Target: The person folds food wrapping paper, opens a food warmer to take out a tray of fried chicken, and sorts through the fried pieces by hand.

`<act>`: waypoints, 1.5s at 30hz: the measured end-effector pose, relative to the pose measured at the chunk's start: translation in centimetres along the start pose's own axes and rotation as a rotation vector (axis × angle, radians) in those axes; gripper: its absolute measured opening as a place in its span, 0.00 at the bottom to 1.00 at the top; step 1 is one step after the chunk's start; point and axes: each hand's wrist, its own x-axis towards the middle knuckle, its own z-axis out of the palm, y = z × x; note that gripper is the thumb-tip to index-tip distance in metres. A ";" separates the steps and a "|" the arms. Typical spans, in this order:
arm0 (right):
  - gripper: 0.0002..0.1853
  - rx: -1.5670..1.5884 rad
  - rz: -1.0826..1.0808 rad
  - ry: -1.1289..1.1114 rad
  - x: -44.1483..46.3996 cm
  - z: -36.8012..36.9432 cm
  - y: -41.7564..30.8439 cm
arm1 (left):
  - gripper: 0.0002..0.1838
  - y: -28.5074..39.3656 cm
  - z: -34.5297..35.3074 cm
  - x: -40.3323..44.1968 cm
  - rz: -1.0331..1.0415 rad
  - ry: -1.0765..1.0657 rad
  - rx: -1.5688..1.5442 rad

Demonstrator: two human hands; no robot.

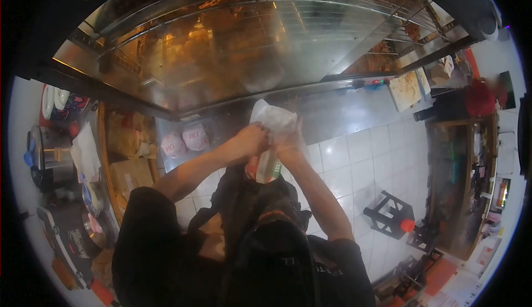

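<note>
In front of my body, both hands are on a crumpled white bag (274, 117) at the edge of the metal counter. My left hand (253, 139) is closed in a pinch at the bag's lower left side. Along its right side, my right hand (289, 139) grips it, the fingers partly covered by the white material. A red, green and white printed packet (262, 167) shows just below my hands; whether it is joined to the bag I cannot tell. Left of my hands sit two round wrapped bundles with red print, one (173, 144) beside the other (195, 137).
A glass-fronted warming cabinet (221, 46) with wire racks rises over the metal counter (343, 113). At the right lies a stained cutting board (407, 91). A black stool (389, 215) stands on the tiled floor. Cardboard boxes (130, 175) fill a shelf at left.
</note>
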 end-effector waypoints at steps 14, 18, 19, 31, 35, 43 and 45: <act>0.21 0.242 0.063 0.331 -9.7 -4.7 5.5 | 0.23 2.6 -3.4 -0.1 -0.140 0.028 0.026; 0.17 0.523 0.259 0.374 -15.8 -1.6 8.9 | 0.26 8.0 -5.2 -2.1 -0.412 0.606 0.107; 0.17 0.530 0.289 0.385 -16.5 -0.1 9.7 | 0.25 8.9 -4.1 -2.3 -0.642 0.774 -0.002; 0.16 0.750 0.378 0.314 -28.3 7.5 17.4 | 0.16 14.1 7.6 5.0 -1.134 0.978 -1.447; 0.17 0.772 0.426 0.314 -29.9 8.0 19.9 | 0.16 16.4 10.9 14.5 -1.098 1.238 -1.757; 0.18 0.741 0.530 0.153 -30.7 7.7 21.8 | 0.20 18.3 14.5 26.2 -0.814 1.034 -1.719; 0.18 0.741 0.498 0.156 -30.3 7.6 22.3 | 0.19 18.3 13.8 26.5 -0.747 1.037 -1.724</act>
